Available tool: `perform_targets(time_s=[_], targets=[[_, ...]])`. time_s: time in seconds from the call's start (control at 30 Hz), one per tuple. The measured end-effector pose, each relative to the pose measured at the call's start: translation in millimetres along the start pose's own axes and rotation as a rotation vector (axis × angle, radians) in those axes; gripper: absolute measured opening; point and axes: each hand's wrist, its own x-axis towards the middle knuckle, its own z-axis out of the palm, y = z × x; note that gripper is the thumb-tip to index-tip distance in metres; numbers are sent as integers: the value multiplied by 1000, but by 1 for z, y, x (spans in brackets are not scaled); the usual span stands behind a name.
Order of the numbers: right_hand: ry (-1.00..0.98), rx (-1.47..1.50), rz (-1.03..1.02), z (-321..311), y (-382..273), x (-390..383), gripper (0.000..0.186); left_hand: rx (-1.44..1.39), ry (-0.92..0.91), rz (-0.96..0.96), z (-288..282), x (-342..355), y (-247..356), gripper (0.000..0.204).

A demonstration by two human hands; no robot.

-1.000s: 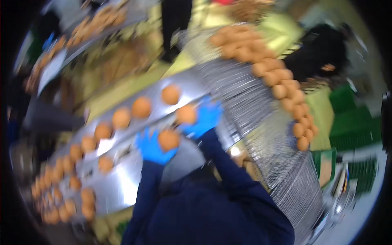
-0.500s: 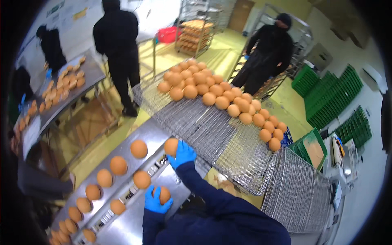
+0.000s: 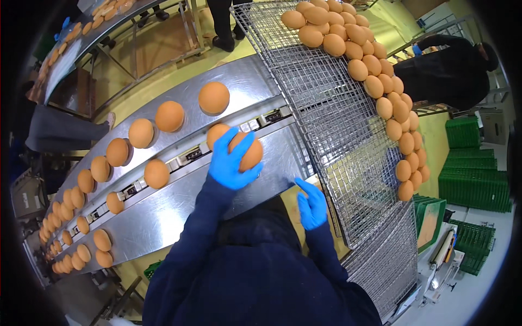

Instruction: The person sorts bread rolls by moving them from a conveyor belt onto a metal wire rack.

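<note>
My left hand [image 3: 231,165], in a blue glove, grips a round orange-brown bun [image 3: 251,155] over the near side of the conveyor channel [image 3: 193,153], beside another bun [image 3: 216,132] partly hidden behind its fingers. My right hand [image 3: 311,204], also blue-gloved, holds nothing, fingers apart, near the steel table's edge beside a wire rack. Rows of similar buns [image 3: 169,116] lie along both steel strips and the channel between them, receding to the lower left.
The wire rack [image 3: 331,163] on my right bears several buns along its far side; more wire racks [image 3: 386,261] lie below it. Green crates [image 3: 470,185] stand at right. Co-workers [image 3: 440,76] are beyond the rack and around another table [image 3: 81,49] with baked pieces at upper left.
My right hand has let go of the bun on the channel and moved down toward me. My left hand has moved up to the channel, gripping a bun. The head view has shifted.
</note>
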Motion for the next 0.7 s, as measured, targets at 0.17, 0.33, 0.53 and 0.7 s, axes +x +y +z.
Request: perform_targets(time_s=[0.17, 0.33, 0.53, 0.7], targets=[[263, 238, 71, -39, 25, -11, 34, 149, 14, 83, 80, 70, -21, 54], [436, -260, 140, -129, 37, 62, 39, 346, -226, 63, 91, 64, -59, 45], [683, -778, -85, -196, 115, 223, 62, 35, -169, 240, 147, 206, 71, 70], [482, -819, 217, -168, 102, 247, 66, 486, -549, 194, 253, 301, 131, 103]])
